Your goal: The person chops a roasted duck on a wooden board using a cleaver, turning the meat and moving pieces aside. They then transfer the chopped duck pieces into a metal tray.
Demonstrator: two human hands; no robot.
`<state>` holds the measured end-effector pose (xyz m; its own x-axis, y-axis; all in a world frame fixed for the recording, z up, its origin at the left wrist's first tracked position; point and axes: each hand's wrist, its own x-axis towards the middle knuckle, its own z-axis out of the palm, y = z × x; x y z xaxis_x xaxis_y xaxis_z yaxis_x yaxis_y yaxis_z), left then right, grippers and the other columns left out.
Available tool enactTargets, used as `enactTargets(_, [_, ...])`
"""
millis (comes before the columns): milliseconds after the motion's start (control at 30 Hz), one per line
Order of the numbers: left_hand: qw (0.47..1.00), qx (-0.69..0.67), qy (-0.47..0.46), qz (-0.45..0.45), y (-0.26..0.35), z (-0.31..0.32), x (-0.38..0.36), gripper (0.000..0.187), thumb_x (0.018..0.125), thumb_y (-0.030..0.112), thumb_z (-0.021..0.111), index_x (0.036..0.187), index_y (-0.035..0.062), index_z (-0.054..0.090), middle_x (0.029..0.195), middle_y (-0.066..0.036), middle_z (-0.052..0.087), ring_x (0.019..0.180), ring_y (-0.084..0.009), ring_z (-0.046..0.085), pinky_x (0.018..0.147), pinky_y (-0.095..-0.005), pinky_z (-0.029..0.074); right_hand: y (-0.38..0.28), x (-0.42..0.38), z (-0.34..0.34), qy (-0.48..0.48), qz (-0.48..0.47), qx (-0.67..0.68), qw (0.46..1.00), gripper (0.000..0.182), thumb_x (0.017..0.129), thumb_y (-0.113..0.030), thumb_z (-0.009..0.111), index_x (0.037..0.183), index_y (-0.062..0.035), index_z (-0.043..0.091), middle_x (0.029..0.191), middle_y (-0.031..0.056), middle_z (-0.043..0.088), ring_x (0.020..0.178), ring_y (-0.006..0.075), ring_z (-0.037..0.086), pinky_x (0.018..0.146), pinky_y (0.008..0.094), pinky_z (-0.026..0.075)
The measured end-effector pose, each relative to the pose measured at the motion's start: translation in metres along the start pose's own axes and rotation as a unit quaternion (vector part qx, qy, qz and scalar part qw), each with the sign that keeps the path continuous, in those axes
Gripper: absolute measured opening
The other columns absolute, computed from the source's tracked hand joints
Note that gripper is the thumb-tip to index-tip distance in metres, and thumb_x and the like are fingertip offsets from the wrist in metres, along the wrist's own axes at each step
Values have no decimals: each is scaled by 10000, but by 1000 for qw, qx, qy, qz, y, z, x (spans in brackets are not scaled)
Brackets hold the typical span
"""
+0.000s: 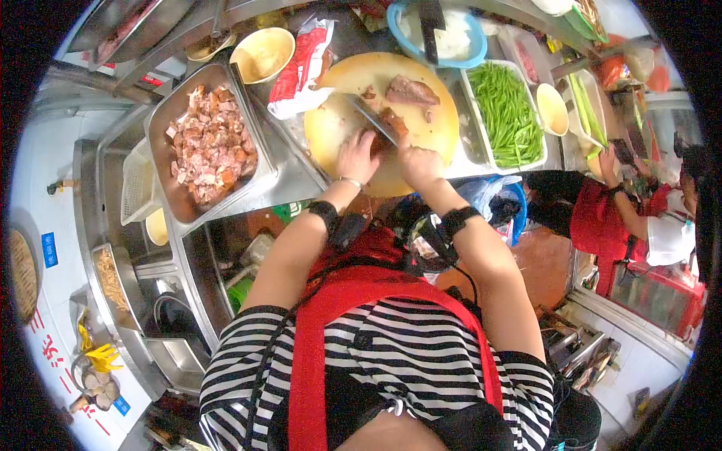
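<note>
On a round yellow cutting board (335,79), my right hand (420,165) is closed around a knife (374,119), its blade pointing away to the upper left. My left hand (357,159) lies left of the blade with fingers curled down on a dark piece of meat, mostly hidden by the fingers and blade. Beyond the knife rests a larger chunk of cooked meat (412,90), with small scraps around it. Left of the board stands a steel tray (263,150) full of chopped meat (210,146).
A white tray of sliced green peppers (505,113) stands right of the board. Behind are a blue basin (474,56), a red-and-white bag (301,71) and a yellow bowl (263,54). A co-worker in a red apron (590,218) works at the right.
</note>
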<state>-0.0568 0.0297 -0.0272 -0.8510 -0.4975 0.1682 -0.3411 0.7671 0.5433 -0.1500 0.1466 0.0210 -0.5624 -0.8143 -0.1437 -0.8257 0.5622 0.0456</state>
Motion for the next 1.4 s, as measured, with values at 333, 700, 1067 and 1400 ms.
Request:
enactTargets(333, [995,-83,56,17,-26,13,-8,428,670,148,634,1065,88,479,1064,-141,488,925,-329,497,795,-404,416,25,-16,-72,208,116,199,950,249,826,-294,476,805,-47,468,542,171,554,477,331,561,424,428,432])
enactTargets(700, [996,-50,64,-35,-13,13,2,265,625,110,597,878,89,520,854,-116,513,822,-313,505,727,-400,429,38,-8,5,68,3,48,996,192,791,-244,487,807,-53,477,568,142,578,506,289,591,459,386,470])
enactTargets(1067, [996,-31,73,-34,-48,6,6,319,613,116,639,909,85,526,882,-137,506,820,-322,510,713,-408,429,63,-76,-19,-52,-3,16,999,206,817,-233,472,893,-41,458,588,172,581,545,334,593,482,441,468])
enactTargets(1400, [971,-170,124,-109,-57,-10,-31,258,686,90,604,939,74,554,833,-99,549,697,-217,553,645,-308,459,-2,-20,-77,316,25,323,892,191,793,-181,558,822,-24,452,557,172,551,472,369,535,446,430,430])
